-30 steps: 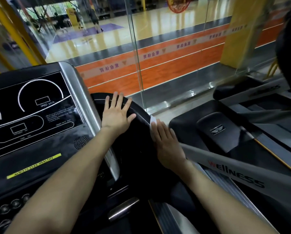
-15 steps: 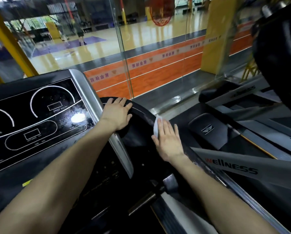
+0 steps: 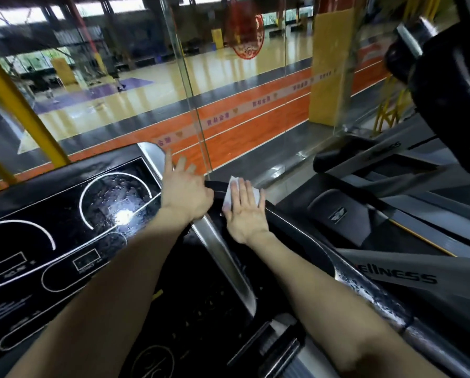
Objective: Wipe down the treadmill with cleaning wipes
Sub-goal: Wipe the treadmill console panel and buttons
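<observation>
A white wipe [image 3: 232, 186] is pressed flat onto the treadmill's black handrail [image 3: 285, 225] by the right hand [image 3: 246, 214].

Most of the wipe is covered by the palm and the straight, close-set fingers; only its far edge and one corner are seen past the fingertips. The left hand [image 3: 186, 195] is set just beside it at the silver edge of the console [image 3: 64, 214], fingers straight and spread, with nothing held; whether its palm touches the rail cannot be told. The console's small labels are blurred. On the neighbouring treadmill [image 3: 392, 274], the first letters of the side lettering are hidden behind the right forearm [image 3: 323, 290]. A glass wall [image 3: 228, 105] is seen beyond.
</observation>
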The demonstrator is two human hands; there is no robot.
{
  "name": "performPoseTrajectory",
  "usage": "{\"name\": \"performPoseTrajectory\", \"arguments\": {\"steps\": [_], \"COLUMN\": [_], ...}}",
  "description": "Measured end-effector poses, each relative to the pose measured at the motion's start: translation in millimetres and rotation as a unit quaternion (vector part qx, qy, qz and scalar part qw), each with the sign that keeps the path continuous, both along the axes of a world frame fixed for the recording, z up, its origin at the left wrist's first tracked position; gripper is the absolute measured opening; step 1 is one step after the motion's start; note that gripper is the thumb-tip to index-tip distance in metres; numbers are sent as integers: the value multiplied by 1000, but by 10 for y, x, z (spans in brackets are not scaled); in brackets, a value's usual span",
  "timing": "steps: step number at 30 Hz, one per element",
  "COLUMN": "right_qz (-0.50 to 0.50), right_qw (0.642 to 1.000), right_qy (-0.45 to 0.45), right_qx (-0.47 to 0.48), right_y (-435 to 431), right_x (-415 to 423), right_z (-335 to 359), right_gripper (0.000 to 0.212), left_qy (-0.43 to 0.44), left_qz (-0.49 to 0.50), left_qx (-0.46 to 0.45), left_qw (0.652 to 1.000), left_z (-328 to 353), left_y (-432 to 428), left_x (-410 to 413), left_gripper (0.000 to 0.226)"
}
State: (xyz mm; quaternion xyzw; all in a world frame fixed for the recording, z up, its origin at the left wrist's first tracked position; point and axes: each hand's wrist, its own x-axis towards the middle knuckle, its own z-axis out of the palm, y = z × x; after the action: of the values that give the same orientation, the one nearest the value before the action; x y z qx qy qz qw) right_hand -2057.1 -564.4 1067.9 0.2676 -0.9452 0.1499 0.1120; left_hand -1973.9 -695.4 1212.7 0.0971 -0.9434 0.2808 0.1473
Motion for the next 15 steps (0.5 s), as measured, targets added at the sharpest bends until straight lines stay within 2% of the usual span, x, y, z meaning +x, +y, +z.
{"name": "performPoseTrajectory", "arguments": {"steps": [3,7,10,12,15], "right_qz": [13,-91,-137,-99,37], "right_qw": [1000,995,989,994,996], "right_qy": [11,19,-5,14,48], "right_qx": [-23,-42,-49,-50,-65], "right_y": [226,1217,1340,933,103], "right_x": [51,307,356,277,74], "right_z": [-60,-549,-641,-442,12], "right_gripper": [69,68,64,65,69], "left_qy": [11,10,7,34,70], "left_qz": [-24,-72,-141,-119,-70], "left_qx": [1,16,36,32,54], "left_qw": [1000,997,989,992,994], "left_z": [-2,-16,105,252,322], "left_y": [-8,-90,-335,-538,-653], "left_x": [37,46,6,20,40], "left_gripper": [65,58,57,56,54]}}
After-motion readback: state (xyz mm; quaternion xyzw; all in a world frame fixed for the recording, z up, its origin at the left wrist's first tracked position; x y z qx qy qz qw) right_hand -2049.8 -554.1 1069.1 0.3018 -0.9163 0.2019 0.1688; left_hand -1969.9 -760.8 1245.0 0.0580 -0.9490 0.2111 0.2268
